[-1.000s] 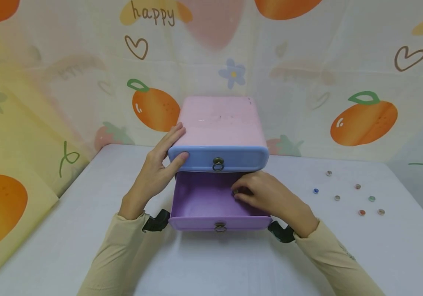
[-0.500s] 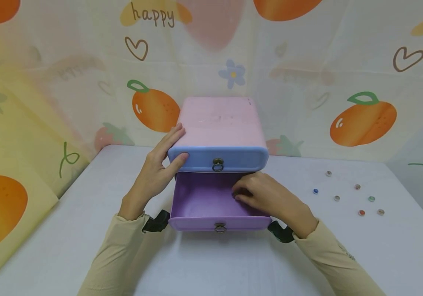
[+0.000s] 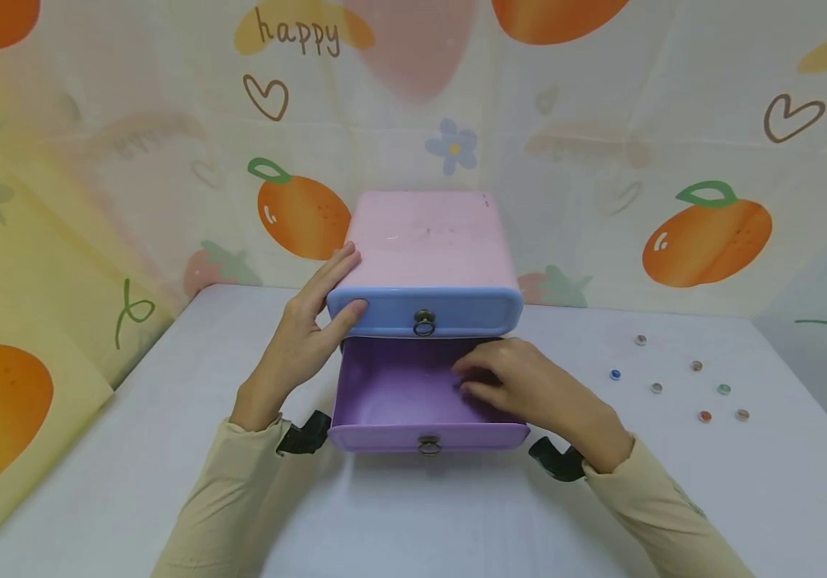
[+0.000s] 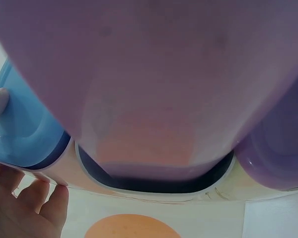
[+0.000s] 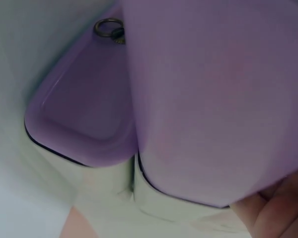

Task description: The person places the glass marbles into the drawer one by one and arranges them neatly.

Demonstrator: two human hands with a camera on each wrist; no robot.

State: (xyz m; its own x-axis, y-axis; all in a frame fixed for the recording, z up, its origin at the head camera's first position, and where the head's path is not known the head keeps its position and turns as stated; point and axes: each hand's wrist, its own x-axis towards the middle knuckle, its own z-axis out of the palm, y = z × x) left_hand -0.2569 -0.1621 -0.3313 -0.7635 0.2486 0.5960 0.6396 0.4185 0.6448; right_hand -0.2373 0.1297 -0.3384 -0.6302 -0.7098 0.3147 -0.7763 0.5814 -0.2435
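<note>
A small chest of drawers (image 3: 431, 241) with a pink top stands mid-table. My left hand (image 3: 291, 341) rests against its left side, fingers extended along the upper edge and thumb on the blue drawer (image 3: 384, 313). In the left wrist view, the thumb touches the blue front (image 4: 27, 119). Below the blue drawer, a purple drawer (image 3: 399, 385) is pulled out. My right hand (image 3: 522, 381) reaches over its right side, fingers bent inside, with a gap between thumb and forefinger. No object shows between them. In the right wrist view, the right fingers (image 5: 283, 210) are partly hidden behind the drawer wall.
Several small round beads, among them a blue bead (image 3: 615, 375), a green bead (image 3: 724, 388) and a red bead (image 3: 706, 417), lie on the white table (image 3: 413, 522) at the right. Another purple drawer front (image 5: 87, 94) with a ring pull sits beneath the pulled-out drawer.
A small dark thing seen at my right fingertips earlier no longer shows there, and the thumb and forefinger have parted slightly. The right wrist has shifted a little rightward. The left hand stays in place.
</note>
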